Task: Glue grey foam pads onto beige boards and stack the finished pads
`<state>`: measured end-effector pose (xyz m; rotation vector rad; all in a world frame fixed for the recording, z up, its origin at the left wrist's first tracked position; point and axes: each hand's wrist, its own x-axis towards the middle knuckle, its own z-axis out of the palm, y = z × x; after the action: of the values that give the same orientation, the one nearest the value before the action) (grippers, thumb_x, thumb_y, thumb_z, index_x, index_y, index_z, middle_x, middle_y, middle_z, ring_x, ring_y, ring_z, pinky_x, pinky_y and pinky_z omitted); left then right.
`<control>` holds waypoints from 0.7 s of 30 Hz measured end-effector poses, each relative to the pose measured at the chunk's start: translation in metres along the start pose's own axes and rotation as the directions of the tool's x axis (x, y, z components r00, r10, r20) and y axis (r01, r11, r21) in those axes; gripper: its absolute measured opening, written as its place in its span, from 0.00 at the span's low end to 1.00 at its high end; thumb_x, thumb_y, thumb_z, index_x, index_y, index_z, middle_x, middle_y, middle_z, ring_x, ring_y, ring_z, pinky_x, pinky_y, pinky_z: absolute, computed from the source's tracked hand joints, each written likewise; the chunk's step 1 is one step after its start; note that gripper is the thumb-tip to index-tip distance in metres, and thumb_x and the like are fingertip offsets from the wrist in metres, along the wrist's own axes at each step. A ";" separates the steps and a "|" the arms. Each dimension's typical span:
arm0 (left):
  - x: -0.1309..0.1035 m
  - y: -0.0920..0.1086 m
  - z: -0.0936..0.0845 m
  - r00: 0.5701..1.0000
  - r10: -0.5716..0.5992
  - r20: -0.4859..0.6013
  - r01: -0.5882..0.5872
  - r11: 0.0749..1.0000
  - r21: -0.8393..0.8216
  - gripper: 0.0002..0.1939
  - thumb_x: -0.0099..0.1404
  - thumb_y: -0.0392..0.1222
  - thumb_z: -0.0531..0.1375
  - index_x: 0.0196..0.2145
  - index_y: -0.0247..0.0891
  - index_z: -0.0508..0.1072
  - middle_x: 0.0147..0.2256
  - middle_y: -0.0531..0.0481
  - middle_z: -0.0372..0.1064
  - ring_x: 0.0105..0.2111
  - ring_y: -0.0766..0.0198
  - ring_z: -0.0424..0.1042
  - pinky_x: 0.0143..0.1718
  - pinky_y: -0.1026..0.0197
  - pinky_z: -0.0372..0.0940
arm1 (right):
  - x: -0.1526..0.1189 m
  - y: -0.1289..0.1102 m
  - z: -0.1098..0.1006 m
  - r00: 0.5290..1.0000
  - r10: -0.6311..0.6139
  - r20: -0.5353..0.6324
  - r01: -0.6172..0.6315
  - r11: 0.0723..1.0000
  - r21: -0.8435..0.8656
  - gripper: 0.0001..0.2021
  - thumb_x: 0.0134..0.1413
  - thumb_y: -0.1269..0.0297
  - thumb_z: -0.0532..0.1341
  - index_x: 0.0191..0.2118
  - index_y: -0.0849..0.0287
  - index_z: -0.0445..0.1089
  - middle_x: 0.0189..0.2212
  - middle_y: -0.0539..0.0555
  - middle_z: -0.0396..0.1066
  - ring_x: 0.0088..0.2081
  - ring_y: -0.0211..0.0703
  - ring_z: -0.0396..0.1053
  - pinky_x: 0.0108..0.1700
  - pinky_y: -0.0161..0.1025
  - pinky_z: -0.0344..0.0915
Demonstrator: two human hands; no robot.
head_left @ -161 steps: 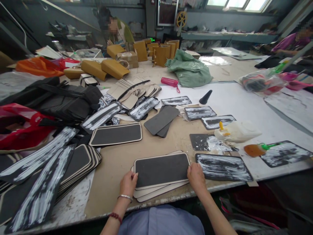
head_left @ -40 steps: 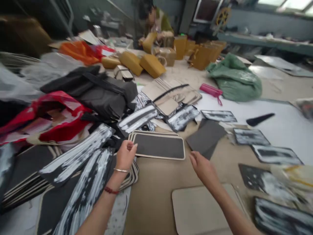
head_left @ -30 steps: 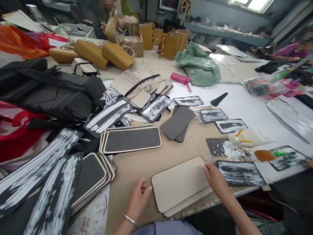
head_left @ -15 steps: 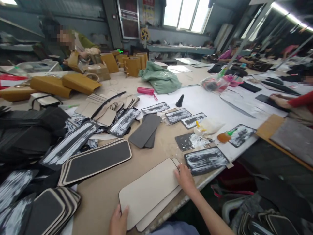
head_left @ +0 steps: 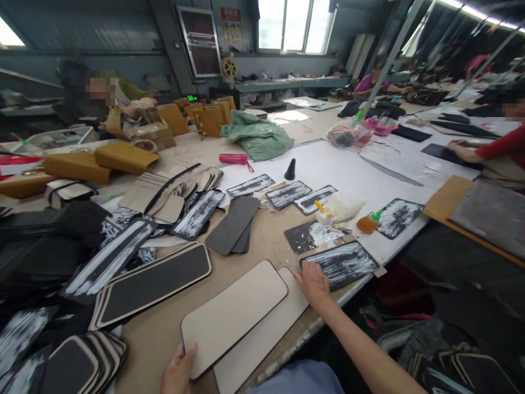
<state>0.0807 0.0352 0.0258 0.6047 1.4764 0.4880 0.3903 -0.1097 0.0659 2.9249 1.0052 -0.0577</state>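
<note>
The left hand is clamped on the near left corner of the upper panel, its thumb on the pale face. That panel lies askew over the lower panel, both by the near edge of the table. The right hand has its fingers bent and close together at the lower panel's far end; whether they grip it I cannot tell.

The upper panel could slide or swing off the lower one, since only one corner appears to be held. The lower panel could be nudged over the near edge, being so close to it. If the white coat on the streaked board is wet, the right hand, just beside it, could carry smears onto the pale faces.

Brown sheeting covers the table's near part, white sheeting the part beyond. Toward the left edge lies a stack of rimmed panels. Past the far edge, a window lights the grey room; at right, a co-worker in a red sleeve works.
</note>
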 end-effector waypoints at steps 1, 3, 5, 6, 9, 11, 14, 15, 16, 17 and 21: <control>-0.001 0.000 0.005 1.000 0.006 0.001 -0.006 1.000 -0.011 0.09 0.49 0.33 0.59 0.31 0.38 0.68 0.23 0.51 0.73 0.29 0.60 0.74 0.33 0.61 0.68 | 0.003 0.004 0.001 1.000 -0.002 0.002 0.002 1.000 -0.017 0.08 0.53 0.62 0.58 0.37 0.60 0.64 0.35 0.58 0.67 0.40 0.48 0.64 0.34 0.37 0.60; 0.001 -0.001 0.011 0.998 0.056 -0.003 -0.055 0.998 0.026 0.09 0.48 0.34 0.60 0.31 0.38 0.69 0.24 0.51 0.73 0.30 0.60 0.73 0.34 0.61 0.68 | 0.007 0.007 0.004 1.000 -0.010 0.011 0.011 0.999 -0.041 0.06 0.53 0.64 0.57 0.36 0.60 0.65 0.35 0.58 0.67 0.40 0.47 0.64 0.33 0.37 0.59; 0.005 -0.001 0.013 0.992 0.128 0.007 -0.128 0.985 0.114 0.10 0.47 0.38 0.61 0.30 0.37 0.69 0.25 0.51 0.73 0.30 0.59 0.73 0.34 0.60 0.68 | 0.009 0.008 0.006 1.000 -0.020 0.017 0.021 0.998 -0.055 0.05 0.54 0.67 0.55 0.36 0.61 0.65 0.34 0.58 0.67 0.39 0.47 0.64 0.32 0.36 0.59; 0.008 -0.001 0.013 0.986 0.162 0.032 -0.166 0.971 0.174 0.11 0.46 0.41 0.61 0.30 0.37 0.69 0.25 0.50 0.73 0.31 0.58 0.73 0.34 0.59 0.68 | 0.009 0.007 0.006 1.000 -0.025 0.016 0.026 0.998 -0.059 0.05 0.54 0.68 0.54 0.35 0.61 0.65 0.34 0.58 0.67 0.39 0.47 0.65 0.32 0.36 0.58; 0.010 0.001 0.011 0.960 0.268 0.085 -0.280 0.885 0.373 0.18 0.44 0.51 0.59 0.30 0.36 0.69 0.27 0.47 0.73 0.34 0.53 0.72 0.37 0.56 0.67 | 0.007 0.008 -0.003 0.999 -0.039 0.009 0.039 0.997 -0.070 0.07 0.55 0.71 0.51 0.34 0.61 0.66 0.33 0.59 0.67 0.38 0.47 0.65 0.32 0.37 0.58; 0.007 0.005 0.010 0.921 0.387 0.038 -0.351 0.785 0.511 0.24 0.43 0.55 0.57 0.34 0.34 0.68 0.30 0.44 0.72 0.35 0.50 0.71 0.40 0.52 0.66 | 0.004 0.012 -0.019 0.999 -0.051 0.001 0.051 0.994 -0.097 0.08 0.55 0.73 0.50 0.34 0.61 0.66 0.33 0.59 0.67 0.37 0.47 0.65 0.32 0.37 0.57; -0.006 0.012 0.014 0.799 0.601 0.015 -0.454 0.588 0.670 0.31 0.44 0.60 0.54 0.40 0.33 0.67 0.36 0.39 0.69 0.39 0.47 0.69 0.45 0.46 0.62 | -0.003 0.022 -0.060 0.995 -0.091 -0.039 0.085 0.987 -0.136 0.08 0.54 0.72 0.50 0.32 0.60 0.66 0.32 0.57 0.67 0.36 0.46 0.65 0.31 0.37 0.56; -0.011 0.014 0.018 0.775 0.630 0.049 -0.490 0.550 0.676 0.31 0.44 0.61 0.53 0.40 0.34 0.67 0.36 0.39 0.69 0.40 0.47 0.68 0.46 0.45 0.61 | -0.007 0.026 -0.078 0.992 -0.109 -0.061 0.101 0.987 -0.128 0.07 0.54 0.71 0.51 0.31 0.59 0.65 0.31 0.56 0.67 0.35 0.46 0.65 0.30 0.37 0.56; -0.016 0.016 0.024 0.774 0.627 0.092 -0.523 0.549 0.652 0.30 0.45 0.61 0.53 0.39 0.34 0.68 0.36 0.39 0.69 0.40 0.47 0.68 0.46 0.46 0.61 | -0.012 0.029 -0.096 0.988 -0.131 -0.083 0.123 0.987 -0.101 0.06 0.54 0.69 0.51 0.29 0.58 0.64 0.29 0.55 0.67 0.34 0.45 0.65 0.29 0.37 0.56; -0.021 0.016 0.031 0.791 0.595 0.143 -0.546 0.580 0.604 0.29 0.45 0.61 0.53 0.38 0.35 0.69 0.36 0.40 0.69 0.40 0.49 0.68 0.45 0.47 0.61 | -0.017 0.033 -0.115 0.983 -0.151 -0.105 0.146 0.988 -0.051 0.06 0.53 0.67 0.52 0.28 0.57 0.63 0.28 0.53 0.66 0.31 0.43 0.65 0.29 0.37 0.56; -0.036 0.013 0.081 0.827 0.364 0.428 -0.521 0.782 0.342 0.23 0.48 0.57 0.56 0.35 0.36 0.71 0.34 0.43 0.71 0.37 0.55 0.69 0.40 0.54 0.64 | -0.039 0.036 -0.187 0.974 -0.204 -0.101 0.226 0.922 0.314 0.12 0.51 0.54 0.52 0.22 0.53 0.59 0.17 0.48 0.60 0.19 0.38 0.60 0.22 0.34 0.56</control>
<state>0.1607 0.0157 0.0609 1.3691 1.0983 0.3801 0.3854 -0.1514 0.2560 3.1032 1.4558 -0.1490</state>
